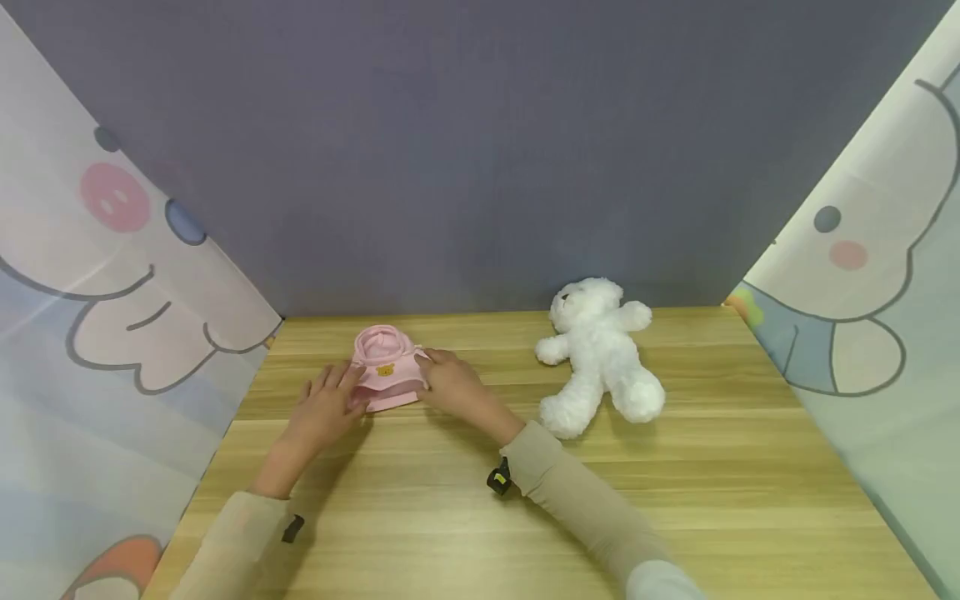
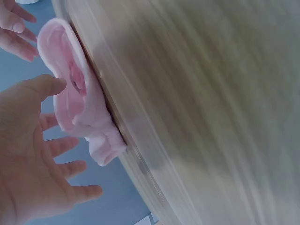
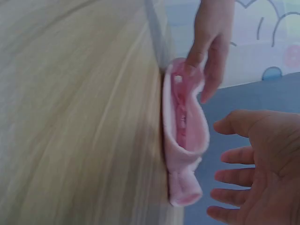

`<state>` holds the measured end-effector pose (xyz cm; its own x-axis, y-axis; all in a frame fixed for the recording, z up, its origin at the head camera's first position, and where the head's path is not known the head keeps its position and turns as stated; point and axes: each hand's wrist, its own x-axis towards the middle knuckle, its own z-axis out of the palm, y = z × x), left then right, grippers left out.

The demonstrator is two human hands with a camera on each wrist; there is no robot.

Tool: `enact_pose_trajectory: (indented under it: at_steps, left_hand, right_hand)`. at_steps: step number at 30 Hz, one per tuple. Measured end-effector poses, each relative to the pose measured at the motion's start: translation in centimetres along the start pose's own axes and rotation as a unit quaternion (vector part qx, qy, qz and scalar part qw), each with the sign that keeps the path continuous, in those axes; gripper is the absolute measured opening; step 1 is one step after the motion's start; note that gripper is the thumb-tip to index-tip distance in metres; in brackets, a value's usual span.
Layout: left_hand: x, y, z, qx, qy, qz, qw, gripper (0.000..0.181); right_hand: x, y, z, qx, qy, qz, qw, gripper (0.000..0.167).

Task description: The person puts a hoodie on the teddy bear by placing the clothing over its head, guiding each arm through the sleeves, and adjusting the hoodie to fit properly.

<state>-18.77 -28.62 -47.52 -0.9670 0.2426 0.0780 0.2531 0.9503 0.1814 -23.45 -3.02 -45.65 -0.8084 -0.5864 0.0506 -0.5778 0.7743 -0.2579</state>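
Pink hooded garment (image 1: 407, 369) lying at about ten o'clock on the wooden table (image 1: 450, 525), hood (image 1: 381, 343) toward twelve, gaping hem (image 1: 392, 402) toward six. Hood-to-hem axis close to the twelve-to-six line, tipped slightly toward eleven at the hood end. Small bear patch (image 1: 386, 370) facing up, just below the hood. Left hand (image 1: 324, 412) at the garment's eight o'clock, fingers spread wide, thumb overlapping the hem edge; cannot tell whether touching. Right hand (image 1: 453, 387) at four o'clock, also wide, fingers apart. White plush bear (image 1: 600, 354) at three o'clock, well apart, head toward eleven.
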Motion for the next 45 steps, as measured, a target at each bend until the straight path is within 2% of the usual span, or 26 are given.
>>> enact_pose_trajectory:
  at_steps: [5, 10, 14, 20, 23, 26, 28, 30, 33, 36, 42, 45]
  left_hand:
    - [0.6, -0.6, -0.1, -0.01, 0.008, 0.012, 0.9999, 0.065]
    - [0.7, -1.1, 0.3, -0.014, -0.009, 0.019, 0.9997, 0.062]
    - [0.5, -1.4, 0.9, -0.016, -0.018, 0.028, 0.9993, 0.059]
    - [0.6, -1.3, 1.4, -0.019, -0.002, 0.053, 0.9984, 0.05]
    - [0.6, -1.3, 1.6, -0.011, -0.001, 0.058, 0.9983, 0.047]
    - [0.6, -1.3, 1.8, -0.002, -0.003, 0.065, 0.9979, 0.046]
    - [0.6, -1.3, 1.9, -0.001, 0.001, 0.072, 0.9974, 0.047]
    - [0.7, -1.2, 2.1, -0.004, 0.012, 0.079, 0.9968, 0.047]
    - [1.0, -1.1, 2.3, -0.007, 0.031, 0.094, 0.9951, 0.047]
    - [1.3, -1.0, 2.4, -0.006, 0.036, 0.101, 0.9942, 0.046]
    - [2.1, -0.7, 2.0, -0.009, 0.029, 0.096, 0.9949, 0.048]
    - [2.6, -0.8, 1.8, -0.009, 0.027, 0.092, 0.9953, 0.049]
  right_hand:
    - [1.5, -0.6, 1.1, -0.015, -0.015, 0.016, 0.9997, 0.067]
    - [2.7, -1.2, 2.4, -0.043, -0.028, 0.018, 0.9985, 0.068]
    - [3.2, -1.7, 3.3, -0.049, -0.037, 0.024, 0.9978, 0.068]
    - [3.2, -2.4, 4.0, -0.053, -0.056, 0.047, 0.9959, 0.066]
    - [3.2, -2.6, 4.2, -0.071, -0.061, 0.049, 0.9944, 0.057]
    - [3.1, -2.7, 4.5, -0.085, -0.055, 0.05, 0.9936, 0.036]
    - [3.2, -2.7, 4.6, -0.093, -0.044, 0.042, 0.9938, 0.023]
    - [3.3, -2.6, 4.6, -0.108, -0.03, 0.026, 0.9934, 0.018]
    - [3.7, -2.4, 4.5, -0.142, -0.009, 0.004, 0.9898, 0.016]
    - [4.0, -2.0, 4.3, -0.161, -0.007, -0.006, 0.9869, 0.015]
    - [4.4, -1.7, 3.8, -0.127, -0.021, -0.007, 0.9916, 0.018]
    - [4.8, -1.7, 3.6, -0.128, -0.021, -0.006, 0.9915, 0.018]
